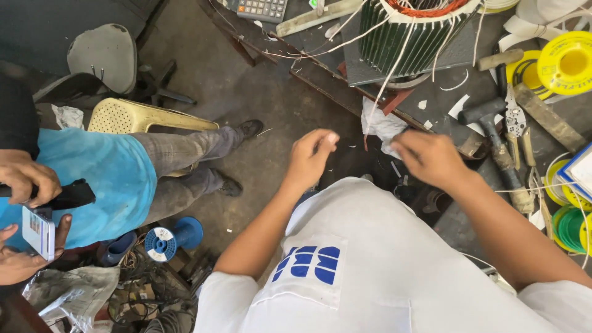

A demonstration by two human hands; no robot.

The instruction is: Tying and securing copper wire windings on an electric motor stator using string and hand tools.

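1. While the person's white shirt (pixel 370 271) fills the bottom of the view, both forearms reach out over the floor toward the workbench (pixel 320 74).
2. Left hand (pixel 310 157) is curled pretty tight, thumb pressed against the fingertips like a pinch. Can't tell if there's anything in it, too small and blurry.
3. Right hand (pixel 431 157) is loosely closed, knuckles up, right at the bench edge, with fingertips touching a crumpled white rag (pixel 379 126) that hangs over that edge. Whether it's actually gripping the rag, I can't tell.
4. Just right of that hand, a dark hammer (pixel 496 139) lies on the bench, with green and yellow tape rolls (pixel 570 225) near the right edge.
5. Off to the left, another person in a blue shirt (pixel 98 185) sits on a yellowish plastic stool (pixel 145 117), holding a phone (pixel 38 231). A blue wire spool (pixel 161 243) sits on the floor by their feet.
6. Farthest back, a green motor stator (pixel 410 34) with copper windings and white leads stands on the bench, a calculator (pixel 262 9) to its left and a yellow tape reel (pixel 567 61) to its right.
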